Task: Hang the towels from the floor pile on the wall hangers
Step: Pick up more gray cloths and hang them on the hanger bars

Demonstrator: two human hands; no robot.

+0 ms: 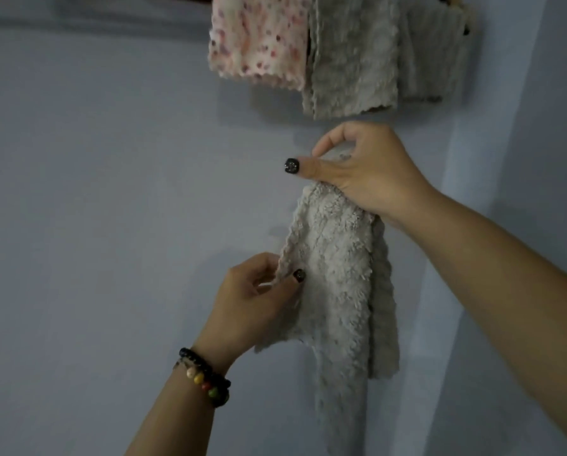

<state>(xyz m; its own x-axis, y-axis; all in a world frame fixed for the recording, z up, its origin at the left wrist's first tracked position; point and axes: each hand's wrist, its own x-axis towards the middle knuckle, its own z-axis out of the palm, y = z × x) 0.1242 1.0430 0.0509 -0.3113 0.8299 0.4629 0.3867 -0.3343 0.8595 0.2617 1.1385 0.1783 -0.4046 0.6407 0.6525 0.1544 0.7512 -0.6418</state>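
Towels number four here: three hang along the top of the wall and one is held in front of it. The held one, a fluffy grey towel (331,278), droops in folds below the right hand (364,172), which pinches its top edge between thumb and curled fingers. The left hand (259,297) pinches the same towel's left edge lower down, thumb on the front and fingers behind. Both thumbnails are painted dark. The left wrist carries a bead bracelet (206,376), mostly black with a few coloured beads.

Above the right hand hang a pink spotted towel (259,41) on the left, a grey towel (354,57) in the middle overlapping its edge, and a ribbed grey towel (433,57) on the right. Their tops run out of view, so what they hang from cannot be seen. The wall (111,192) behind is plain pale blue-grey.
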